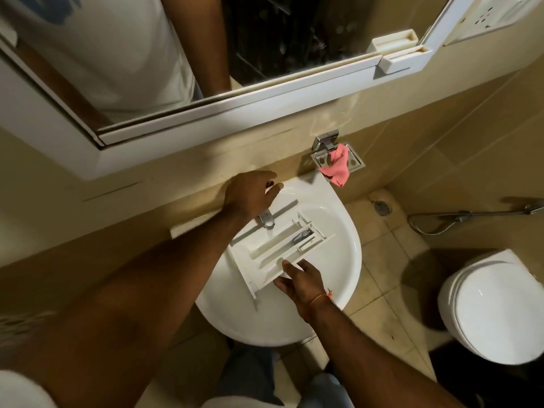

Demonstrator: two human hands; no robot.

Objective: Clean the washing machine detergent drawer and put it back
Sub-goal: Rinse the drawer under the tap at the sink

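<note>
Detergent drawer at the sink, washing stage.

Sink [338, 260], white, wall-mounted, holds the drawer [282, 248], which lies tilted across the bowl under the tap [266, 219] (no water visibly running). Right hand [300, 282] grips the drawer's near edge, fingers curled round it. Left hand [251, 192] rests on the sink's back rim by the tap; whether its fingers hold anything cannot be told. Pink cloth [337, 169] hangs on the wall holder. Judged: drawer out; rinsing, wiping and refitting remain.
</note>
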